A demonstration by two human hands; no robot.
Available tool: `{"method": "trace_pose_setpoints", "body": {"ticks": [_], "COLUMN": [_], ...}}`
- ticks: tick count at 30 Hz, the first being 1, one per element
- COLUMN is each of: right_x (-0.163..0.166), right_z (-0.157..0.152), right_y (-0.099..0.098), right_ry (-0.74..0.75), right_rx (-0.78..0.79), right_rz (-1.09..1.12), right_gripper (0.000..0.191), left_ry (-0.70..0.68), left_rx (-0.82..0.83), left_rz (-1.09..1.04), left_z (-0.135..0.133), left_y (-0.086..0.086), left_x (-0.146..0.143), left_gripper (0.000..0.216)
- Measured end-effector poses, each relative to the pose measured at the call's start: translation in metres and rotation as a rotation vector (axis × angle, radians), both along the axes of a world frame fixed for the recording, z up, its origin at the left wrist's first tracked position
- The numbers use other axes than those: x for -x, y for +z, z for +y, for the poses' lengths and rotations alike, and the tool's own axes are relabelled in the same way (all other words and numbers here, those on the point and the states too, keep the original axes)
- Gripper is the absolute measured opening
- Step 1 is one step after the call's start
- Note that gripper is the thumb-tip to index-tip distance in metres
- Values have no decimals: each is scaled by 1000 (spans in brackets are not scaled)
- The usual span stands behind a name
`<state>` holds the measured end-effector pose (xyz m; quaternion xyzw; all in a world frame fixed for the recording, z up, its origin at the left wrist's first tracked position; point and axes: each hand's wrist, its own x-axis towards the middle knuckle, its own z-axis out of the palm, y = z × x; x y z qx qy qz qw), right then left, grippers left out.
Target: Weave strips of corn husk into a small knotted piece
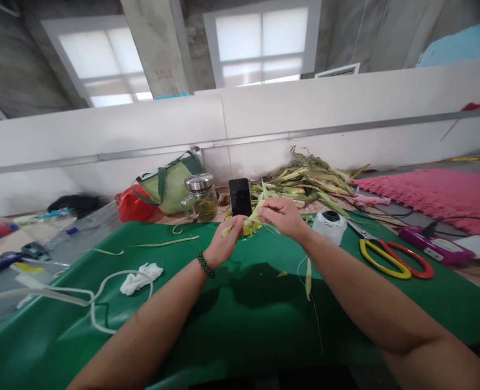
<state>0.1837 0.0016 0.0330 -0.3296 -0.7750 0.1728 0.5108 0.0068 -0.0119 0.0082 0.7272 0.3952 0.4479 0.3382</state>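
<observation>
Leaf strip (227, 231), pale green, sits above the green surface (240, 325), just near of the phone (240, 197), gripped by the left hand's (225, 238) fingers (a beaded bracelet (205, 265) circles that wrist) and pinched by the right hand (281, 215).

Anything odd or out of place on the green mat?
Mostly minor: a crumpled white wad, perhaps tissue, and a loosely looped pale cord lie at left, looking like stray clutter. Loose leaf strips are scattered about. No spill visible.
</observation>
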Motion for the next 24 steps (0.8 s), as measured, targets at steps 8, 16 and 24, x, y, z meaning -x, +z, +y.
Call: {"method": "trace_pose_setpoints", "body": {"ticks": [8,16,24], "right_x": [4,10,13], "right_z": [8,-5,-4], "right_y": [-9,-8,-5], "right_ry": [29,38,75], "right_rx": [-96,-114,64], "right_rz": [-240,-57,106], "right_gripper": [26,24,23], "left_ry": [-105,-46,95], "left_rx": [-10,-351,-415], "left_rz": [203,466,528], "left_z": [0,3,-1], "left_y": [6,-3,-8], "left_x": [4,3,4], "left_gripper": [31,23,23]}}
